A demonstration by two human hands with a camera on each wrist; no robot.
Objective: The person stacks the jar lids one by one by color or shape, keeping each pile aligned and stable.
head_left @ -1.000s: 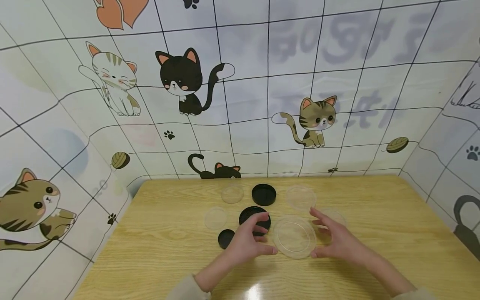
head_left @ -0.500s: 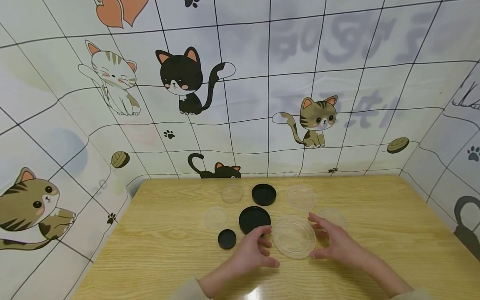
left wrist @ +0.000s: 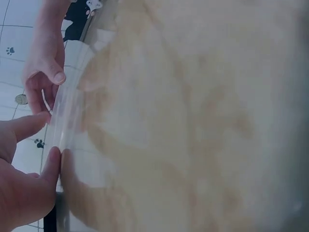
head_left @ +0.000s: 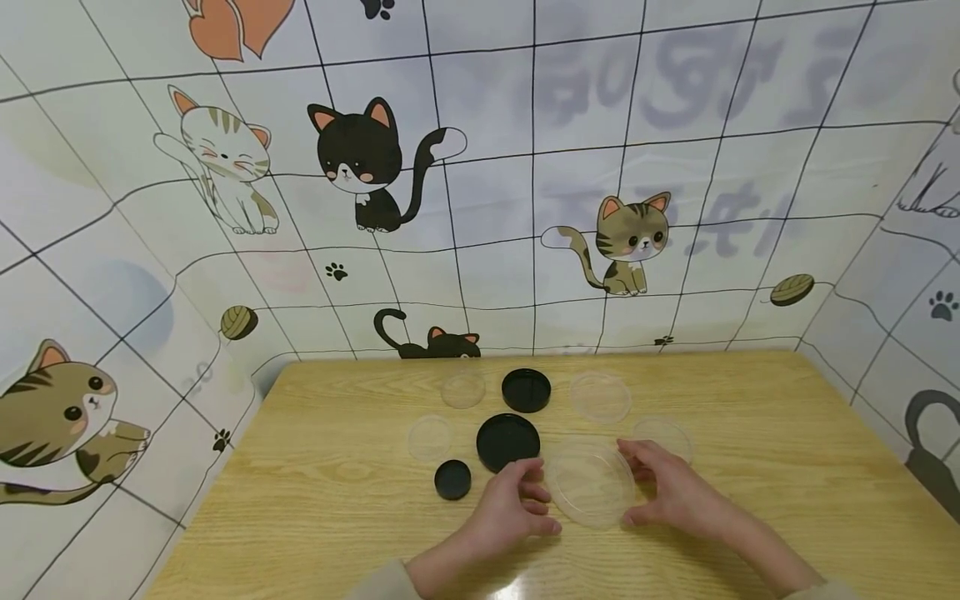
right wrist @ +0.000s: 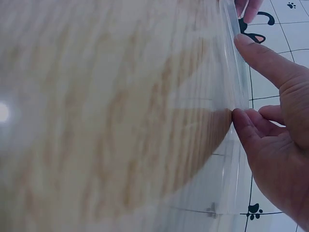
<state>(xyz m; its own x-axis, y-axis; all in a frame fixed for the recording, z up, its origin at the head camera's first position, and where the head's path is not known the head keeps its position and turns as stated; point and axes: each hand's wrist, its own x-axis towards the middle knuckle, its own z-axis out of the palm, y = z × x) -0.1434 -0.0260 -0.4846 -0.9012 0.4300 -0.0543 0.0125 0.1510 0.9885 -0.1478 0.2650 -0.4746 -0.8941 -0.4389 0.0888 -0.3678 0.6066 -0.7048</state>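
Observation:
A large clear round plastic lid [head_left: 590, 485] with a low rim is between both hands in the head view. My left hand [head_left: 507, 504] holds its left side, thumb and bent fingers at the rim. On the opposite side my right hand [head_left: 678, 493] does the same, index finger farther back and thumb nearer me. In the right wrist view, fingertips [right wrist: 240, 118] meet the see-through wall of the lid. The left wrist view has a fingertip [left wrist: 54, 157] against that wall too. Just beyond the left hand lies a large black round dish [head_left: 507, 442].
A small black dish [head_left: 453, 480] lies left of the left hand. Farther back are a medium black dish [head_left: 526, 390] and clear discs, including one at the back right [head_left: 600, 397] and another behind the right hand [head_left: 663, 440]. Cat-patterned cloth [head_left: 487, 200] hangs behind the wooden table [head_left: 322, 467].
The left hand has come down off the large black dish to the clear lid's left edge. Both hands have closed in, and the lid has shifted slightly towards me, its inner ring now fainter.

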